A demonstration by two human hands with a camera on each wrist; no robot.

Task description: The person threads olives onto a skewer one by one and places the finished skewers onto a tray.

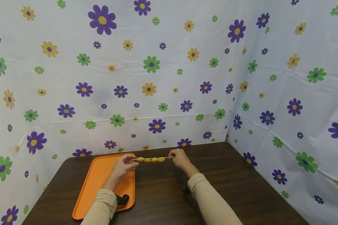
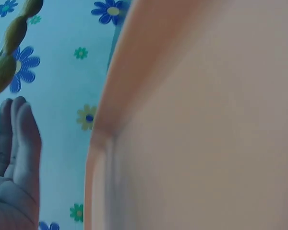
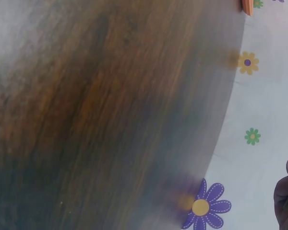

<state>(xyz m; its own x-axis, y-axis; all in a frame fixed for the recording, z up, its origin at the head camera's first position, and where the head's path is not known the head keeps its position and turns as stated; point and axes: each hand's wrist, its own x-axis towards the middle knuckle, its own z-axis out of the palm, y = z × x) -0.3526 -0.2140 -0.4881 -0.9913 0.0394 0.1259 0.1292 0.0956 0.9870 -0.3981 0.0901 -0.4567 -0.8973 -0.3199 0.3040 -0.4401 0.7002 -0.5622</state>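
Observation:
A thin skewer strung with several yellow oval pieces (image 1: 154, 159) is held level above the back of the table. My left hand (image 1: 123, 166) pinches its left end over the orange tray (image 1: 93, 178), and the thumb and fingers of my right hand (image 1: 181, 158) pinch the bare right end. In the left wrist view the oval pieces (image 2: 15, 34) look greenish yellow, with some fingers of the left hand (image 2: 19, 148) extended below them. Only part of the curled right hand (image 3: 287, 187) shows at the edge of the right wrist view; the skewer cannot be made out there.
A dark wood-grain table (image 1: 214, 187) lies under both arms, with the orange tray on its left side. White flower-printed sheets (image 1: 169, 78) hang behind the table and along its right side. A black wrist device (image 1: 122, 199) on the left arm is over the tray.

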